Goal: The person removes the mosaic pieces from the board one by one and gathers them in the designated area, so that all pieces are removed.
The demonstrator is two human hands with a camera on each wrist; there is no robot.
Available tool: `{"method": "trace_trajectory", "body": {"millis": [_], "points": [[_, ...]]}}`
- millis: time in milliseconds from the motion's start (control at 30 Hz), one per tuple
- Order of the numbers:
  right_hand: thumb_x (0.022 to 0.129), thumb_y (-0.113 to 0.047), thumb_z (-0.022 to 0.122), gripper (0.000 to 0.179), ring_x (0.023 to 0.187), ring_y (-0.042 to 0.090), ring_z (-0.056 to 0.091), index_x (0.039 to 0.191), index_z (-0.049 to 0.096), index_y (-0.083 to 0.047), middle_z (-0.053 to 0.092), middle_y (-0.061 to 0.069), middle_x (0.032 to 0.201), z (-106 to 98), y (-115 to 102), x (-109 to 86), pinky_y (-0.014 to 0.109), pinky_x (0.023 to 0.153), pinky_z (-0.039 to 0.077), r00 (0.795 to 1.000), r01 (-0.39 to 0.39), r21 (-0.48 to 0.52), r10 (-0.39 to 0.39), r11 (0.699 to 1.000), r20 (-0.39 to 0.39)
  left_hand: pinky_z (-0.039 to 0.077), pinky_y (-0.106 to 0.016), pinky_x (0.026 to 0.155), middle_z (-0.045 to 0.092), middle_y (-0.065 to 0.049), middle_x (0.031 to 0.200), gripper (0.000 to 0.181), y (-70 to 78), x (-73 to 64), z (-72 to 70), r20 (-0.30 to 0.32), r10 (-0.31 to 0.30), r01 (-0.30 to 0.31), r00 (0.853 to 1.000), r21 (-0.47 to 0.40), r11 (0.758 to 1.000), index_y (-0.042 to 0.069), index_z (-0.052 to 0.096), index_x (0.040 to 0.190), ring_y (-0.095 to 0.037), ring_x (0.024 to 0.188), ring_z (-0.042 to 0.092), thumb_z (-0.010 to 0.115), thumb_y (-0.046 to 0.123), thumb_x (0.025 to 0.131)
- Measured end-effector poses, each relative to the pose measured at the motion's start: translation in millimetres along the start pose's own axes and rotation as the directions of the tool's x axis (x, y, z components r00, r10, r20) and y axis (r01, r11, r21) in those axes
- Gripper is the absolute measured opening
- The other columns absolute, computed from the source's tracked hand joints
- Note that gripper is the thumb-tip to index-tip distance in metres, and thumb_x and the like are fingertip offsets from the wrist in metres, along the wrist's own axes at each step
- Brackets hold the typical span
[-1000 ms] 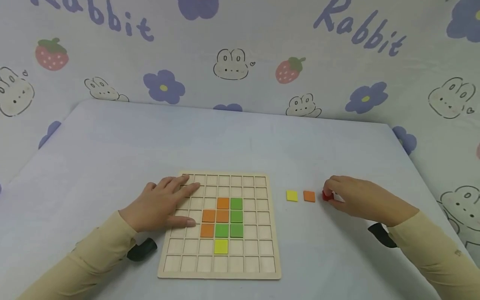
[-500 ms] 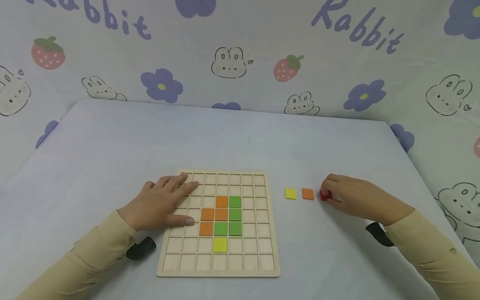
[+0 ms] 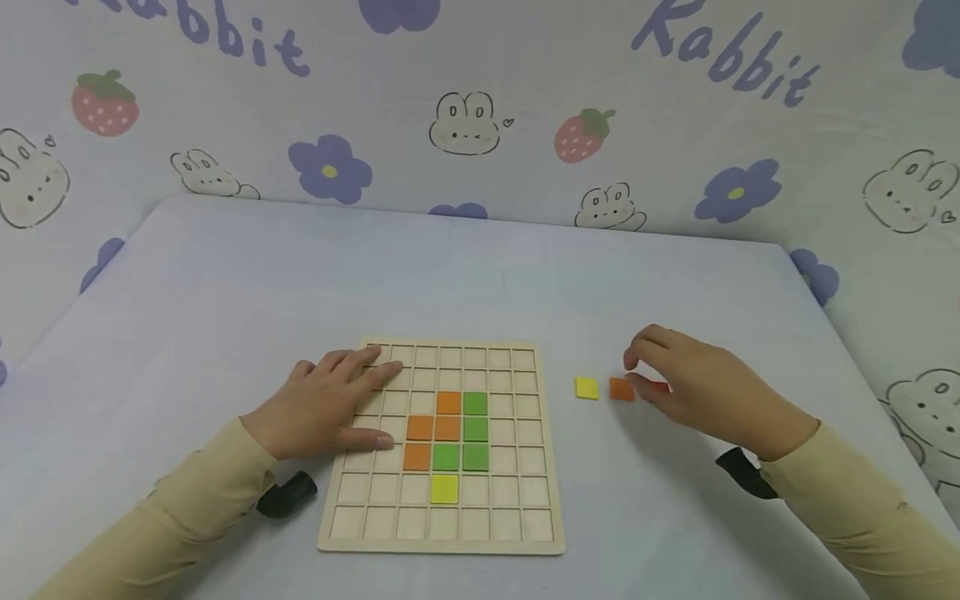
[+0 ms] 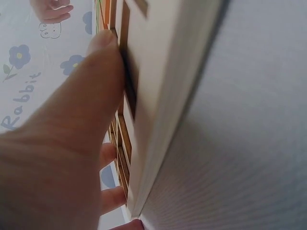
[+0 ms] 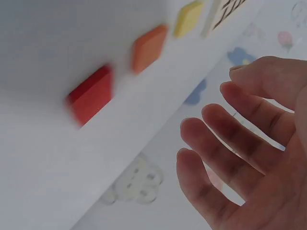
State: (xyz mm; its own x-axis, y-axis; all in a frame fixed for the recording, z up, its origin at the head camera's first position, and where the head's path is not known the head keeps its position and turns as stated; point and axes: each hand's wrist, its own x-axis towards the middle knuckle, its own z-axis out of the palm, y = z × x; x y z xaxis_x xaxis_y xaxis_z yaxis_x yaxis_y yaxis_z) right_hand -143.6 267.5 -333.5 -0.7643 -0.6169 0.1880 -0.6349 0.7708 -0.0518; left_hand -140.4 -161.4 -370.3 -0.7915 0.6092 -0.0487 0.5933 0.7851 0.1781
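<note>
My left hand (image 3: 318, 410) lies on the left side of a pale wooden grid board (image 3: 507, 492), fingers spread and straight. In the left wrist view its thumb (image 4: 91, 81) rests along the board's edge cells. On the board sit orange tiles (image 3: 418, 428), green tiles (image 3: 476, 429) and one yellow tile (image 3: 445, 489). My right hand (image 3: 708, 392) hovers over the tiles to the right of the board, fingers loosely bent and holding nothing. Below it lie a red tile (image 5: 93, 95), an orange tile (image 5: 149, 49) and a loose yellow tile (image 3: 587, 388) in a row, apart from the fingers.
The white table (image 3: 420, 275) stretches behind the board up to a printed cloth backdrop (image 3: 525, 75). Dark wrist pieces (image 3: 287, 495) show under both sleeves.
My right hand has let go of the red tile and risen slightly, shifting left over the orange tile. My left hand keeps its place on the board.
</note>
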Motion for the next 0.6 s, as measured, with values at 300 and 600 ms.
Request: {"method": "trace_trajectory", "body": {"millis": [300, 600], "points": [[0.081, -0.015, 0.076, 0.017, 0.080, 0.008, 0.056, 0.091, 0.062, -0.015, 0.059, -0.004, 0.097, 11, -63, 35.3, 0.023, 0.063, 0.049, 0.976, 0.214, 0.048, -0.211, 0.976, -0.057, 0.039, -0.053, 0.084, 0.034, -0.017, 0.151, 0.084, -5.0, 0.6, 3.5, -0.005, -0.005, 0.005, 1.000, 0.001, 1.000, 0.018, 0.035, 0.149, -0.039, 0.132, 0.039, 0.058, 0.065, 0.083], [0.090, -0.027, 0.068, 0.016, 0.087, 0.004, 0.053, 0.103, 0.064, -0.019, 0.057, -0.009, 0.100, 34, -130, 57.7, 0.020, 0.078, 0.048, 0.908, 0.345, 0.216, -0.383, 0.914, 0.172, 0.039, -0.053, 0.085, 0.033, -0.016, 0.152, 0.084, -6.2, 0.5, 5.1, 0.006, -0.010, 0.010, 1.000, 0.016, 1.000, 0.018, 0.034, 0.149, -0.037, 0.133, 0.038, 0.057, 0.066, 0.084]]}}
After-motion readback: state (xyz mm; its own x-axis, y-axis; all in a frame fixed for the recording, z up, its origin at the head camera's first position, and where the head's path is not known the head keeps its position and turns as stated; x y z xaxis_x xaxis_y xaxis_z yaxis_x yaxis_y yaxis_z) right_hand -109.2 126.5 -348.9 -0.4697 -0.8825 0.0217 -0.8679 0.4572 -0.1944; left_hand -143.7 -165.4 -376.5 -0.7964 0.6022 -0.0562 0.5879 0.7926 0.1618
